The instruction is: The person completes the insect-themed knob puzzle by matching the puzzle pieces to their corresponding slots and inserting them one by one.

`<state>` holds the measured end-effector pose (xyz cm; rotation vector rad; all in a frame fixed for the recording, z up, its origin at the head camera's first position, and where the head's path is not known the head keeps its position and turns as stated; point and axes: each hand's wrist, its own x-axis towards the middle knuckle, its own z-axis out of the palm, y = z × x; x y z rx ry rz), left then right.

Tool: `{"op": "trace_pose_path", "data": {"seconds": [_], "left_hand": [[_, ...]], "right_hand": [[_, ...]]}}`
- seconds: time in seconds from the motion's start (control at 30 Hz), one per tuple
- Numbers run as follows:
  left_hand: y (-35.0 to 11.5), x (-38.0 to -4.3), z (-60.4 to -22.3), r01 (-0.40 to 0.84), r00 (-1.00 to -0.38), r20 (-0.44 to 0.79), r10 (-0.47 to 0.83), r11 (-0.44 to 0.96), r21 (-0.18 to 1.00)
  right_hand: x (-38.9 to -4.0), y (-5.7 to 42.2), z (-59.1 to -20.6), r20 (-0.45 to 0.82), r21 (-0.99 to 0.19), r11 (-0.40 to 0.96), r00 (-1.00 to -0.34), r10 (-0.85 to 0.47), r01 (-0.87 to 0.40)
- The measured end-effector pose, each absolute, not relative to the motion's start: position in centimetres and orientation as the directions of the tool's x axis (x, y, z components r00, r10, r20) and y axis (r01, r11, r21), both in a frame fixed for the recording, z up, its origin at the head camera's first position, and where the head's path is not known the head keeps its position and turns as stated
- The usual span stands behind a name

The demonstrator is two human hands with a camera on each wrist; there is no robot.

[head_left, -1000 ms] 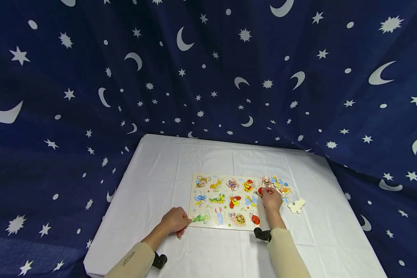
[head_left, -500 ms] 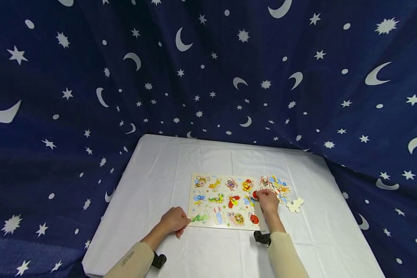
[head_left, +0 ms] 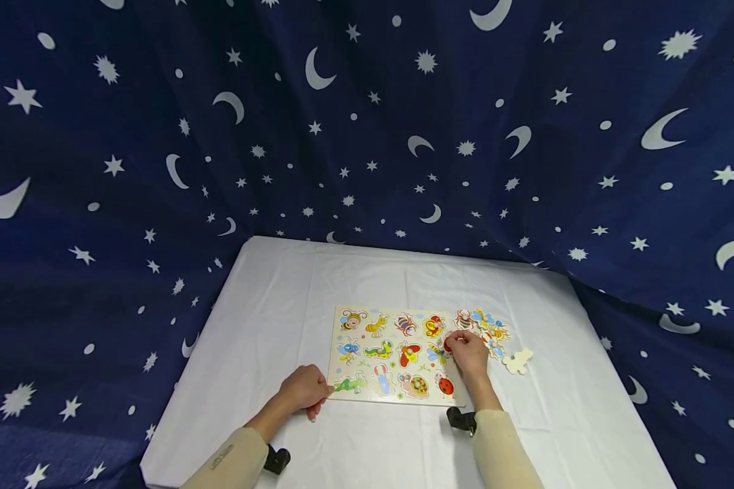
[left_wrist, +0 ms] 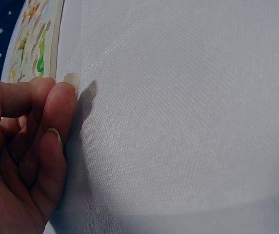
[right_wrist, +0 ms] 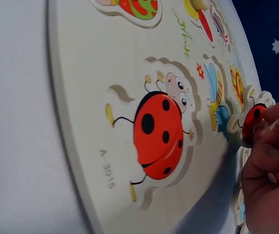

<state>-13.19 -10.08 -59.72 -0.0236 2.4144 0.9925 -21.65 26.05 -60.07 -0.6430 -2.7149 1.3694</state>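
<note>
A wooden insect puzzle board lies flat on the white-covered table. My right hand pinches a ladybug puzzle piece between thumb and fingertips, held over the board's right edge. In the right wrist view, a matching ladybug picture fills a cut-out recess near the board's corner, apart from the held piece. At the board's near left corner, my left hand grips the edge with thumb and index finger, its other fingers curled under. A green grasshopper picture is beside those fingertips.
Several loose insect pieces lie heaped right of the board, partly behind my right hand. One piece lies with its plain pale side up. A dark blue curtain with moons and stars hangs behind the table.
My right hand has carried the ladybug piece a little left, from beside the loose pieces to over the board's right edge. My left hand stays at the corner.
</note>
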Motion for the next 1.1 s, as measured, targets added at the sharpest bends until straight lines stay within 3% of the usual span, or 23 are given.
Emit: {"op": "trace_pose_path", "data": {"seconds": [0.23, 0.67, 0.93, 1.1], "left_hand": [[-10.3, -13.1, -59.6, -0.196, -0.867, -0.461, 0.19, 0.72, 0.666], [-10.1, -13.6, -59.7, -0.19, -0.867, -0.461, 0.187, 0.732, 0.654], [-9.8, -13.5, -59.8, -0.199, -0.856, -0.48, 0.189, 0.738, 0.645], [-10.1, -13.2, -59.9, -0.21, -0.855, -0.488, 0.176, 0.742, 0.637]], "right_hand": [[-21.8, 25.3, -59.2, -0.056, -0.733, 0.629, -0.945, 0.323, 0.258], [-21.4, 25.2, -57.9, -0.009, -0.653, 0.739, -0.978, 0.207, 0.163], [-20.3, 25.7, -57.5, -0.104, -0.635, 0.749, -0.982, 0.158, 0.188], [-20.2, 25.4, -57.4, -0.101, -0.636, 0.758, -0.989, 0.106, 0.146]]}}
